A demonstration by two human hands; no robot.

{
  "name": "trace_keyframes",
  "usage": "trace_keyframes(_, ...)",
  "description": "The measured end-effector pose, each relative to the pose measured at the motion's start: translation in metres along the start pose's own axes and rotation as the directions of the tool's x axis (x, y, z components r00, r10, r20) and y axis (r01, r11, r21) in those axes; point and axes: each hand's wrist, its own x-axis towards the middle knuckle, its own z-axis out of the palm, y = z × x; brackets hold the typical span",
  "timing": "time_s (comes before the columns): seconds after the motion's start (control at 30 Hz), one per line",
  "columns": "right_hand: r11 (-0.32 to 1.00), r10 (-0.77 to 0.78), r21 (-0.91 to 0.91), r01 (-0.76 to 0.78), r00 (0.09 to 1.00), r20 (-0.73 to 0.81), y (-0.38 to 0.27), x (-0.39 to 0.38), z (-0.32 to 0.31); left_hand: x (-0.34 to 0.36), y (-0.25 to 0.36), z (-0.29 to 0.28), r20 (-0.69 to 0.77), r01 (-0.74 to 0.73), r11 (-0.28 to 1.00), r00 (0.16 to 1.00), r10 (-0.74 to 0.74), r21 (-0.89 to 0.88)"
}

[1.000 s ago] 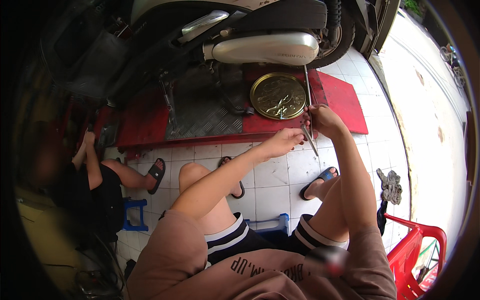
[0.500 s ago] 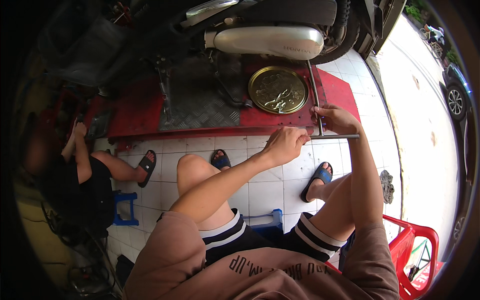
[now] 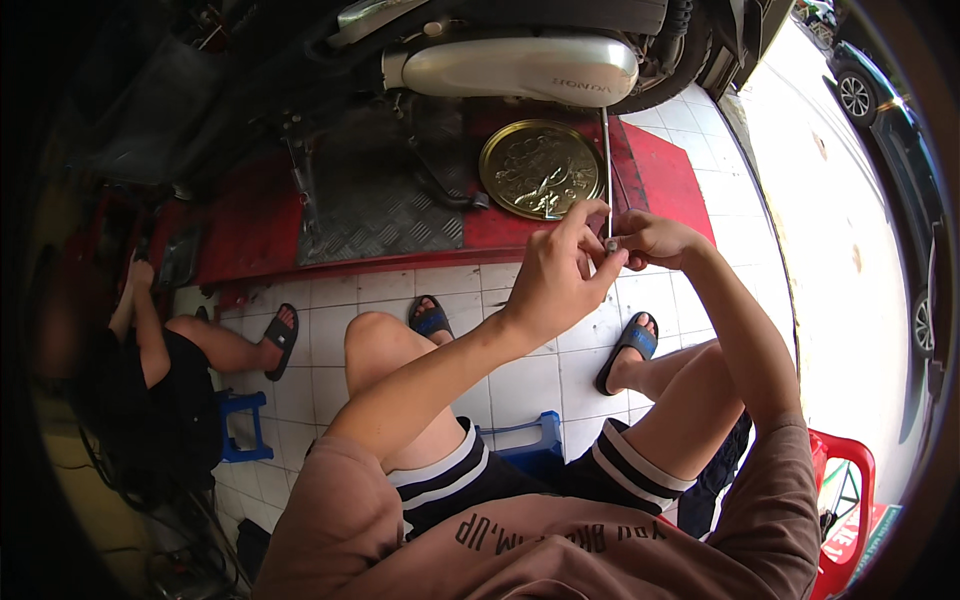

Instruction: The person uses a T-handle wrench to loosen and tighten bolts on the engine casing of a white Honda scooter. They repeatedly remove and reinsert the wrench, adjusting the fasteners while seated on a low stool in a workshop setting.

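Observation:
A long steel T-handle wrench (image 3: pixel 607 170) reaches down from the lower edge of the motorbike's silver muffler cover (image 3: pixel 515 72). My right hand (image 3: pixel 655 240) is closed around the wrench near its handle end. Beside it, my left hand (image 3: pixel 562 272) has thumb and index finger spread on either side of that end, apparently without gripping it. The crossbar points roughly toward me, so little of its length shows. Where the wrench tip meets the bike is hidden behind the cover. Left of the shaft lies a round golden tray (image 3: pixel 487 186) with small metal parts in it.
The motorbike stands over a red platform (image 3: pixel 660 180) with a dark checker-plate strip (image 3: pixel 405 225). At the left, another person (image 3: pixel 150 370) sits near a blue stool (image 3: pixel 243 425). A red plastic chair (image 3: pixel 855 460) is at right; cars (image 3: pixel 890 140) stand outside.
The crossbar, which lay sideways, has swung round to point toward me. My left hand has let go of the bar and opened around its end. My view has shifted slightly.

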Motion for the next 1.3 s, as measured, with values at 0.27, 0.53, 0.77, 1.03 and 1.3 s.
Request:
trace_keyframes(0.27, 0.999, -0.023, -0.036, 0.024, 1.000, 0.010, 0.000, 0.013, -0.014, -0.042, -0.028, 0.030, 0.524, -0.095, 0.788, 0.794, -0.309, 0.609)
trace_keyframes(0.53, 0.998, -0.062, 0.024, 0.062, 0.998, 0.013, 0.004, 0.028, -0.013, -0.041, -0.018, 0.018, 0.344, -0.062, 0.770, 0.915, -0.210, 0.635)
trace_keyframes(0.77, 0.980, -0.180, 0.080, 0.182, 0.983, -0.030, -0.007, 0.023, -0.008, -0.039, -0.040, 0.018, 0.252, 0.159, 0.811, 0.902, -0.351, 0.563)
trace_keyframes(1.03, 0.937, -0.228, 0.260, 0.231, 0.973, -0.042, 0.000, 0.031, -0.001, -0.020, -0.044, 0.018, 0.163, -0.256, 0.790, 0.966, 0.199, 0.557)
trace_keyframes(1.3, 0.969, -0.201, 0.185, 0.163, 0.958, 0.205, 0.004, 0.019, 0.009, -0.026, -0.036, 0.031, 0.322, -0.410, 0.635, 0.911, 0.256, 0.654)
